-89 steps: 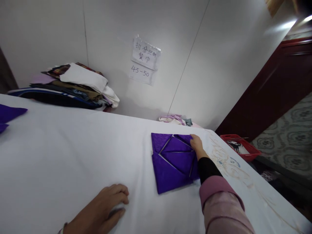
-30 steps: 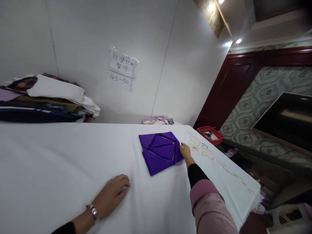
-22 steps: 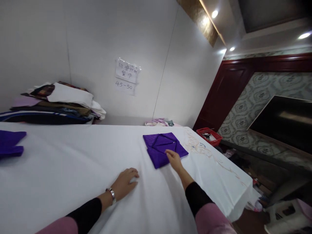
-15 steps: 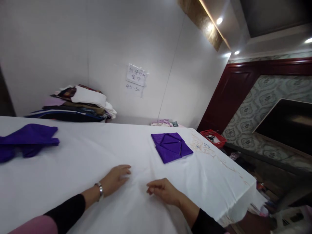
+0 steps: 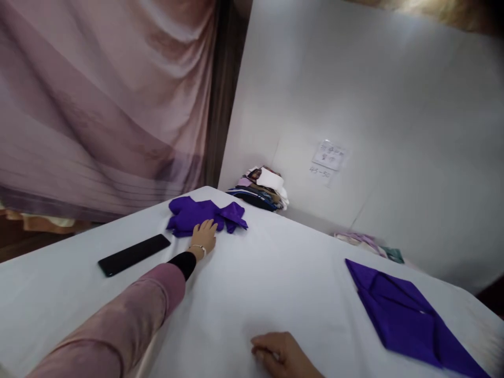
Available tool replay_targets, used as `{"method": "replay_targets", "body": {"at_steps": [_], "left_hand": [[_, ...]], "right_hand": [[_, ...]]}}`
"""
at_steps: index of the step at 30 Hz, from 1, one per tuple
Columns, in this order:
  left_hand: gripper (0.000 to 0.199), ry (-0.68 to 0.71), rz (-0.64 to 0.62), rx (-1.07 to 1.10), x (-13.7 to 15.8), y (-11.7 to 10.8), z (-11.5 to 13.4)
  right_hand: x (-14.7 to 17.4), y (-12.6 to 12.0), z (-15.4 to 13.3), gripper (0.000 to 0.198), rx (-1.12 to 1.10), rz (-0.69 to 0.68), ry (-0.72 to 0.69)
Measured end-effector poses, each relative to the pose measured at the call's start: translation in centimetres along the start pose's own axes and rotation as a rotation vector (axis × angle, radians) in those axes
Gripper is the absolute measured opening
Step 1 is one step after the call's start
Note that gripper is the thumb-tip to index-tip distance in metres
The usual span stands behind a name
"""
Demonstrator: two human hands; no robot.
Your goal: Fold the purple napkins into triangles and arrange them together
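Observation:
My left hand (image 5: 204, 236) reaches out over the white-covered table, its spread fingers on the near edge of a crumpled purple cloth (image 5: 192, 212). Whether the fingertips grip any fabric cannot be made out; they look stretched flat. Low in the view, my right hand (image 5: 285, 354) hovers or rests near the tabletop with curled fingers, and nothing shows in it. Off to the right lies a second purple cloth, a folded napkin (image 5: 405, 315) with pointed corners and layered flaps.
A black phone (image 5: 134, 254) lies on the white tablecloth (image 5: 244, 289) left of my left hand. Behind the table are a pile of folded clothes (image 5: 262, 188) and more fabric (image 5: 364, 241). A paper sign (image 5: 329, 155) hangs on the wall; a pink curtain (image 5: 106, 100) hangs at left.
My view has turned left, bringing the phone and curtain into sight. My left hand has moved from the table's middle to the crumpled purple cloth. My right hand stays near the front.

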State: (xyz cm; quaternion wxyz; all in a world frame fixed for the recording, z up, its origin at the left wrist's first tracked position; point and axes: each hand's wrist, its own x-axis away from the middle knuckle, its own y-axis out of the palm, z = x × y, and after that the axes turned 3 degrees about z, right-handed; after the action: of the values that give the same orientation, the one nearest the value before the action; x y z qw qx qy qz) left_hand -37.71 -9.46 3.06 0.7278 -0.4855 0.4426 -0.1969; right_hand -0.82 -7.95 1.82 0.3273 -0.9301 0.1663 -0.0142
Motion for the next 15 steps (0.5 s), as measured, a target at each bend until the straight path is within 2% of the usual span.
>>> {"method": "replay_targets", "body": {"at_steps": [2,4,7,9,12,14,15], "left_hand": [[0.045,0.011,-0.010,-0.001,-0.6,0.3,-0.7],[0.045,0.043,-0.028,0.008,-1.5,0.5,-0.7],[0.046,0.100,-0.054,0.031,-3.2,0.5,0.8],[0.047,0.146,-0.074,0.059,-4.0,0.1,2.5],[0.046,0.248,-0.092,0.128,-5.1,-0.2,4.0],[0.045,0.297,-0.091,0.171,-6.7,0.9,3.4],[0.043,0.277,-0.087,0.152,-8.1,1.9,2.7]], "right_hand": [[-1.6,0.8,0.3,0.024,0.003,0.009,-0.059],[-2.7,1.6,1.4,0.027,0.021,0.092,-0.143],[-3.5,2.5,3.4,0.038,0.095,0.286,-0.276],[-3.6,3.0,3.9,0.040,0.182,0.349,-0.328],[-3.8,3.3,3.2,0.026,0.310,0.295,-0.291],[-4.1,3.0,2.4,0.018,0.364,0.230,-0.253],[-4.3,2.8,2.2,0.016,0.384,0.195,-0.251]]}}
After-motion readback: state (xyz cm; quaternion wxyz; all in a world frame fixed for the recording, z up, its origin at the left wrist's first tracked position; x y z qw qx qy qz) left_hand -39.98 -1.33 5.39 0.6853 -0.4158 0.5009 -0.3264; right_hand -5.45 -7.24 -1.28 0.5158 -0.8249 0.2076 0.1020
